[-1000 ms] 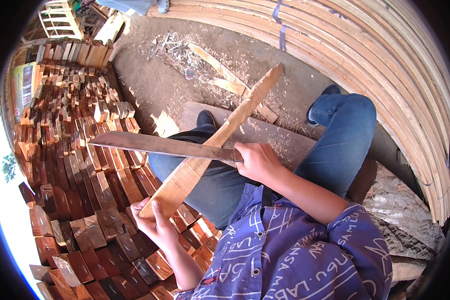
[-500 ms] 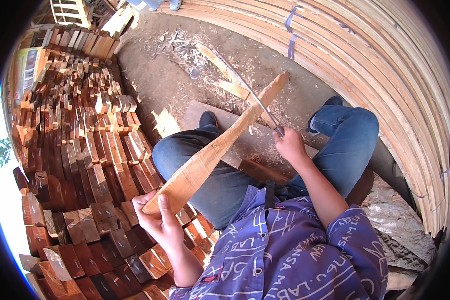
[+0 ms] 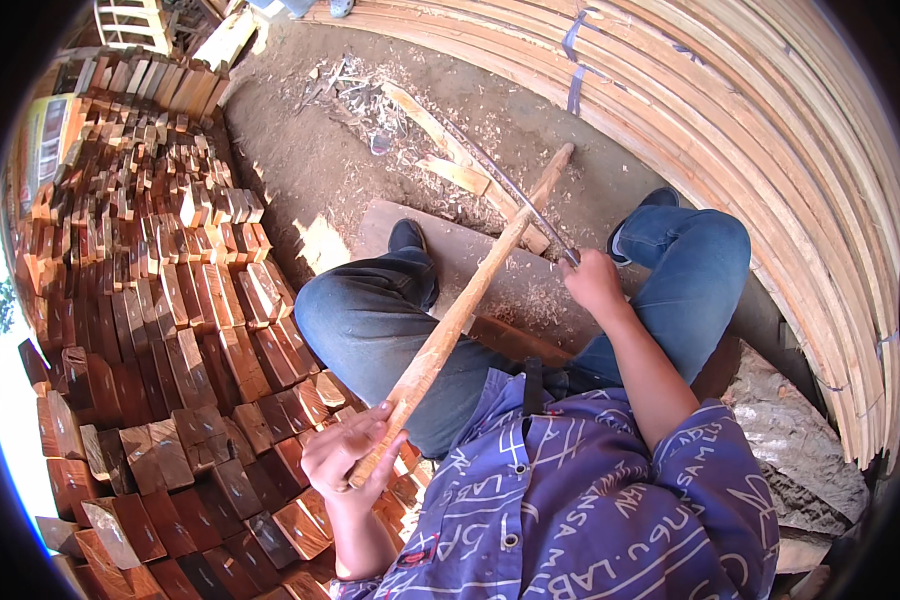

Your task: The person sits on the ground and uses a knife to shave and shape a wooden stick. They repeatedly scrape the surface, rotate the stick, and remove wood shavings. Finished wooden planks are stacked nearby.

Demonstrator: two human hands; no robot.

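Observation:
My left hand grips the near end of a long carved wooden piece, thumb on one side and fingers on the other. The piece slants up and away to the right, its narrow edge turned toward me. My right hand is closed around the handle of a long, thin metal blade, which looks like a machete seen edge-on. Near the far end of the piece the blade crosses it; whether the two touch I cannot tell. Most of the handle is hidden in my fist.
A flat board lies between my feet, scattered with shavings. Beyond it are loose wooden offcuts and a heap of chips. Stacked wood blocks fill the left; long bundled planks curve along the right.
My left hand has moved right and slightly down, rolling the wooden piece from its broad face to its narrow edge. My right hand and the blade have shifted slightly right.

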